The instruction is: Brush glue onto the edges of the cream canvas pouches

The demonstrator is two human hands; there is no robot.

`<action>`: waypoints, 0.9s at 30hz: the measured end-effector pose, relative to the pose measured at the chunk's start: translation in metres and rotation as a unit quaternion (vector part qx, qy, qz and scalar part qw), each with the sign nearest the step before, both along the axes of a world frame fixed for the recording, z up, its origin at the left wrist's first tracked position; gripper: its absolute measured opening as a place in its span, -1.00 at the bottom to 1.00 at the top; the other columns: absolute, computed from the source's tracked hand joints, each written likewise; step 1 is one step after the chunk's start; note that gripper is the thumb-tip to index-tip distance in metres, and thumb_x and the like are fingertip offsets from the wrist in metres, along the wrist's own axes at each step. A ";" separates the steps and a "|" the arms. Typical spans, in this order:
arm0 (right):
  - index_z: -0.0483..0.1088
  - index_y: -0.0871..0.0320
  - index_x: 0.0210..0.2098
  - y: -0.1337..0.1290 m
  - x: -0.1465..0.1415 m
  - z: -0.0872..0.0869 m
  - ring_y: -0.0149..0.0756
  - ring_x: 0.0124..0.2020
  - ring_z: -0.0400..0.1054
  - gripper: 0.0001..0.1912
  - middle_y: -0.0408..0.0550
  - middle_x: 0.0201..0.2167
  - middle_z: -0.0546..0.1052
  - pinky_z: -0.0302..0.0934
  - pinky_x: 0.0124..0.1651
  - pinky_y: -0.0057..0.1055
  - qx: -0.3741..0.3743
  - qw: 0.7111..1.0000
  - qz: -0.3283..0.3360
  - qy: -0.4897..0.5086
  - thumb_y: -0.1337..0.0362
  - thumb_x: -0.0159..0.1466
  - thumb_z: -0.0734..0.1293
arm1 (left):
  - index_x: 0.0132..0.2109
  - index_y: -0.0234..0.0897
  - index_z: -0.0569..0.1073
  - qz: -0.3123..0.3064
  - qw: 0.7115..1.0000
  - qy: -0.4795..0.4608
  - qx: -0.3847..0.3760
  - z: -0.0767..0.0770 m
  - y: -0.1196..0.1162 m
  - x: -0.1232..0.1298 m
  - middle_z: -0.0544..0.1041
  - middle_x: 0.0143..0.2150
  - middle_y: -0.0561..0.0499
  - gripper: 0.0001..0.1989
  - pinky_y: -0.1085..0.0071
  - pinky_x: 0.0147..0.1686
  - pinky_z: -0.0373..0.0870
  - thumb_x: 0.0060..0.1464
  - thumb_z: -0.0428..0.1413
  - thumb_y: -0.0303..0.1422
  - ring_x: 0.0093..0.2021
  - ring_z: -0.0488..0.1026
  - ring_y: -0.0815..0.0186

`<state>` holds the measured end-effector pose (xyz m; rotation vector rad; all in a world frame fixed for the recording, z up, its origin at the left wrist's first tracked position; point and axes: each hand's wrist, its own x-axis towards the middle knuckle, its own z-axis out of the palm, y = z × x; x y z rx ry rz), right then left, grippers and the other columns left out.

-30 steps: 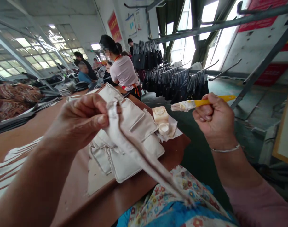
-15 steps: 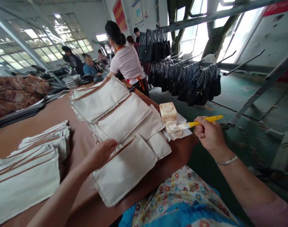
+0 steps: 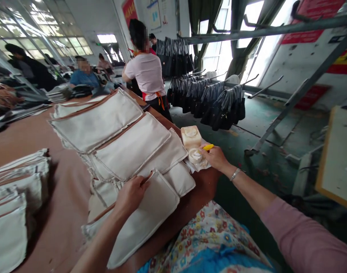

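In the head view, my left hand (image 3: 133, 192) pinches the brown upper edge of the nearest cream fabric pouch (image 3: 155, 206), which lies on top of other pouches. My right hand (image 3: 217, 158) grips a brush by its yellow handle (image 3: 208, 147), over a small round cup (image 3: 195, 156) with whitish stuff in it. The bristles are hidden or too small to make out. Right behind the cup stands a square cream container (image 3: 191, 136), both on a pale sheet. More cream pouches (image 3: 133, 146) overlap in a row beyond my left hand.
Another stack of cream pouches (image 3: 8, 223) lies at the left on the brown tabletop (image 3: 65, 204). Black bags (image 3: 224, 113) hang from a metal rack (image 3: 264, 125) beyond the table's right edge. A person in a pink top (image 3: 147, 74) stands at the far end; others sit behind.
My right hand has lowered the brush and brought it in over the cup. My left hand has moved along the nearest pouch's edge and now pinches it. The view has turned right.
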<state>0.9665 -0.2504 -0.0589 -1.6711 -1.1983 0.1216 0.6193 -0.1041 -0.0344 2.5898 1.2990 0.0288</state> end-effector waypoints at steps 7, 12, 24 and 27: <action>0.51 0.15 -0.22 0.000 0.008 -0.011 -0.23 -0.50 0.42 -0.69 -0.06 -0.44 0.56 0.25 -0.37 -0.36 -0.004 1.000 0.001 -0.011 0.06 0.37 0.25 | -0.29 -0.16 0.52 -0.057 0.998 -0.001 -0.039 0.052 -0.020 -0.003 0.56 -0.29 0.04 -0.80 0.42 -0.35 0.14 0.20 0.05 -0.23 -0.26 0.47 0.25; 0.53 0.09 -0.25 -0.022 -0.005 -0.011 -0.12 -0.27 0.51 -0.79 -0.01 -0.29 0.62 0.32 -0.15 -0.30 -0.012 0.995 0.077 -0.055 0.12 0.33 0.32 | -0.20 -0.06 0.57 -0.023 0.999 0.025 0.011 0.078 -0.033 0.007 0.61 -0.17 0.06 -0.80 0.41 -0.37 0.10 0.20 0.05 -0.20 -0.21 0.50 0.19; 0.45 0.13 -0.19 -0.044 -0.051 0.031 -0.34 -0.64 0.31 -0.73 -0.17 -0.58 0.47 0.19 -0.54 -0.43 0.036 0.995 0.031 0.087 0.04 0.39 0.32 | -0.08 -0.20 0.60 -0.029 0.964 -0.187 -0.185 0.046 -0.039 0.008 0.61 -0.31 0.07 -0.67 0.46 -0.34 0.25 0.17 0.07 -0.15 -0.31 0.46 0.28; 0.42 0.14 -0.21 -0.040 -0.079 0.055 -0.42 -0.73 0.17 -0.73 -0.25 -0.65 0.39 0.02 -0.66 -0.49 0.084 0.967 0.084 0.226 0.04 0.37 0.36 | -0.05 -0.22 0.62 -0.011 0.953 -0.222 -0.209 0.044 -0.047 0.012 0.63 -0.27 0.05 -0.62 0.44 -0.30 0.29 0.16 0.08 -0.11 -0.28 0.48 0.25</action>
